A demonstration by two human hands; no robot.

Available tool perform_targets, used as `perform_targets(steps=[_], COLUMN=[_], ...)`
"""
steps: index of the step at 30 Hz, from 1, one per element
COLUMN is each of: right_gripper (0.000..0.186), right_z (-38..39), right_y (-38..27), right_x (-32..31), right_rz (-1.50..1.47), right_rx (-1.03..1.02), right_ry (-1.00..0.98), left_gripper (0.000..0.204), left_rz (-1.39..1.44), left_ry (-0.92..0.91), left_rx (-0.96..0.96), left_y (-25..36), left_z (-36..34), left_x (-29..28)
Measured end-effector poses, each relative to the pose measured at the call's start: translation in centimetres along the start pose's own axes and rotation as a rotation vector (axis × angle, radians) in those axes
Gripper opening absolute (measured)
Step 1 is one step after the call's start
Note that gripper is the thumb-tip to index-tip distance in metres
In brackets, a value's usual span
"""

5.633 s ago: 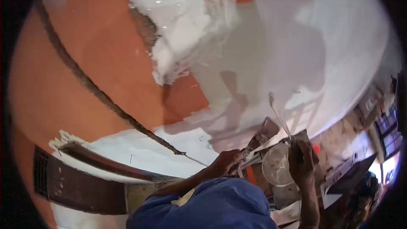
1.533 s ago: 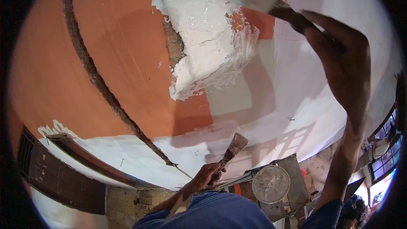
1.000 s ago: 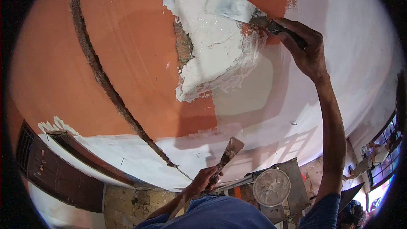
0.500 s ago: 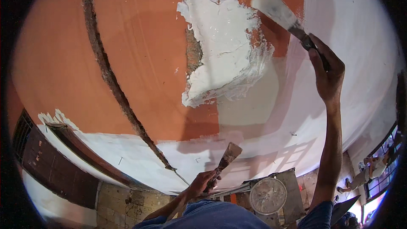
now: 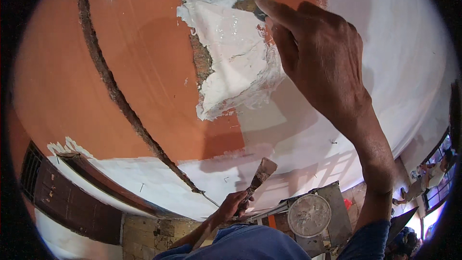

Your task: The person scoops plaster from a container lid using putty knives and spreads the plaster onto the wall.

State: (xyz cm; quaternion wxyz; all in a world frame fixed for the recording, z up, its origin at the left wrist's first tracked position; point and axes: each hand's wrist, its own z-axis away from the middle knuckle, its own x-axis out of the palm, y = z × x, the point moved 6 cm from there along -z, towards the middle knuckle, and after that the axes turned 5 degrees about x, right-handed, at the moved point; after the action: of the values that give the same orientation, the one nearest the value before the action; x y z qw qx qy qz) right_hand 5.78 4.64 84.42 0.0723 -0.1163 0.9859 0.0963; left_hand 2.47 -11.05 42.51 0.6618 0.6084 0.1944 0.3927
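Observation:
My right hand (image 5: 325, 60) is raised and closed around the handle of a broad putty knife (image 5: 248, 4). The knife's blade, smeared with white filler, lies at the top of a wet white filler patch (image 5: 231, 53) on the orange wall (image 5: 144, 67). Most of the handle is hidden by my fingers. Along the patch's left edge a strip of rough bare masonry (image 5: 202, 60) shows. Low in front of me, my left hand (image 5: 234, 204) grips a narrower putty knife (image 5: 263, 171), its stained blade pointing up and away from the wall patch.
A round tub (image 5: 289, 219) of whitish filler stands on a cluttered platform (image 5: 334, 197) below. A long rough groove (image 5: 113, 82) runs down the wall at left. A dark door (image 5: 72, 197) is lower left. At far right, another person (image 5: 423, 183) is near a window.
My right hand has moved left and closer, bringing its putty knife from right of the patch onto the patch's top. My left hand keeps its grip, and the view has shifted slightly.

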Motion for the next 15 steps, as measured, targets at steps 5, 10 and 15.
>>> perform_targets(steps=[5, 10, 15], right_gripper=[0.022, 0.025, 0.024], right_z=[2.4, 5.2, 4.8], right_y=[0.6, 1.5, 2.2], right_x=[-1.5, -2.5, -3.5], right_rz=[0.102, 0.066, 0.03], right_rx=[0.074, 0.192, 0.256], right_ry=[-0.122, -0.212, -0.188], left_gripper=[0.045, 0.045, 0.046], left_rz=[0.023, -0.003, -0.022], left_ry=[-0.021, -0.017, 0.01], left_rx=[-0.041, -0.031, -0.038], left_y=[-0.3, -0.3, -0.3], left_z=[-0.5, -0.7, -0.4], left_x=[0.5, 0.8, 0.7])
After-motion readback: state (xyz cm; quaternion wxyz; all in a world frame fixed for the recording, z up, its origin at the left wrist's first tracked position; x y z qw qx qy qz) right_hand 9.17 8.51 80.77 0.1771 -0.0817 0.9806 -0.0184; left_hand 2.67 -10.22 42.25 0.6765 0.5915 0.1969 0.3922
